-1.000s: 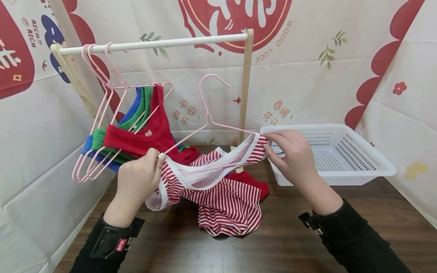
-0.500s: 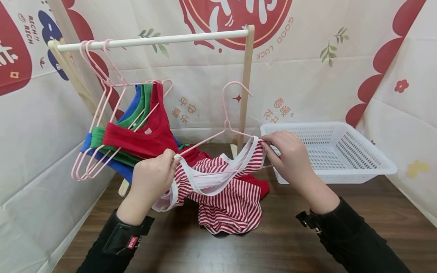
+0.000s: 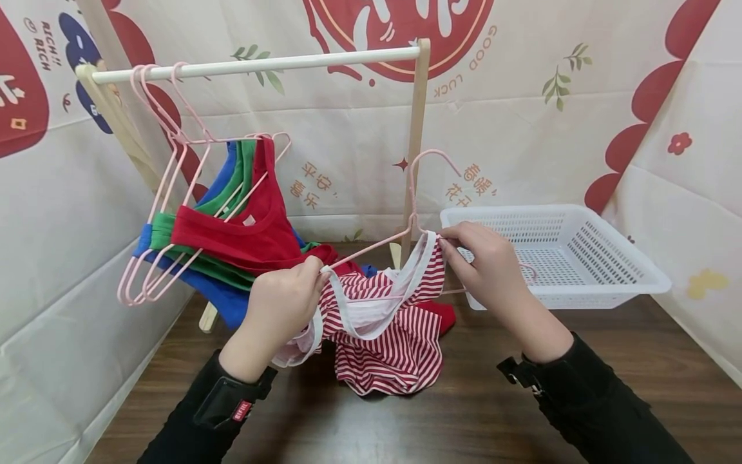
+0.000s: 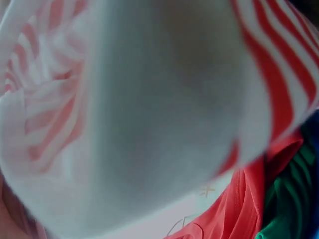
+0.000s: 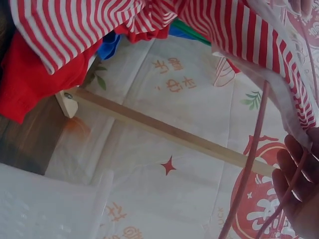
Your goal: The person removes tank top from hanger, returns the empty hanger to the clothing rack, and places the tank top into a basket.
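Note:
A red-and-white striped tank top hangs between both hands, its white-trimmed neckline facing up. A pink hanger runs through it, hook upward and tilted right. The left hand pinches one shoulder strap together with the hanger's arm. At the other strap, the right hand pinches the striped cloth by its white edge; the hanger's end shows beyond this hand, in front of the basket. Blurred striped cloth fills most of the left wrist view. Fingers of the right hand appear beside the hanger in the right wrist view.
A rack with a white rail stands at the left, bearing several pink hangers with blue, green and red tank tops. A white perforated basket is at the right. Red cloth lies behind the striped top on the wooden table.
The left hand has moved right and slightly down, closer to the right hand, so the neckline sags more. The hanger's hook has shifted right and lower. The right hand has barely moved.

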The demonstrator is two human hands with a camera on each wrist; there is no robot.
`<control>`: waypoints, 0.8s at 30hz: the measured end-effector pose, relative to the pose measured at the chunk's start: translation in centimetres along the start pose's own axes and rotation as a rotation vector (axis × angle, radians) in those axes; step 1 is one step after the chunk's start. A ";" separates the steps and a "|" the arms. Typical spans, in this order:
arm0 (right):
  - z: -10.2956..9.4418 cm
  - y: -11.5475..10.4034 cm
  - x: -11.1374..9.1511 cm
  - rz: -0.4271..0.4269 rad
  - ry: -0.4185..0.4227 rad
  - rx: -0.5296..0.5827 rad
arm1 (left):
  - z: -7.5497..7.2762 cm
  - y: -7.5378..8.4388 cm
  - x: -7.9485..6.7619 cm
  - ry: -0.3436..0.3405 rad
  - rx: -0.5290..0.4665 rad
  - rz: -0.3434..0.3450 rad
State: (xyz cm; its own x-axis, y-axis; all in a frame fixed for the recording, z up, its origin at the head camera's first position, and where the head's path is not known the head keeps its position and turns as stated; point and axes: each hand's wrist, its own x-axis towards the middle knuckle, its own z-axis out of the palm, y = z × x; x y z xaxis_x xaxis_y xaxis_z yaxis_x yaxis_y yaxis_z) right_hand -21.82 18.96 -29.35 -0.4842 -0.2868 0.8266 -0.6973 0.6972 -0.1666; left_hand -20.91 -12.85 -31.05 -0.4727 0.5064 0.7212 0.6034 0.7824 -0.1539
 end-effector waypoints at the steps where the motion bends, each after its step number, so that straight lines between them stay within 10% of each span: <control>1: 0.0 -0.1 0.0 0.023 -0.007 0.019 | 0.0 0.1 0.1 -0.003 -0.001 -0.002; 24: 0.0 0.7 -0.5 0.231 0.024 0.168 | -1.2 -1.6 0.3 -0.146 -0.077 -0.130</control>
State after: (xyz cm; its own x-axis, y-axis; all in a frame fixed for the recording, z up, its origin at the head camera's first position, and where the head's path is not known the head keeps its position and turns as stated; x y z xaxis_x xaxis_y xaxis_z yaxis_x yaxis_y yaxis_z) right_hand -22.08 19.58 -29.92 -0.6294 -0.1163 0.7684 -0.6486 0.6233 -0.4369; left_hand -21.23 -14.36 -29.80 -0.6345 0.4540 0.6255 0.5755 0.8177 -0.0097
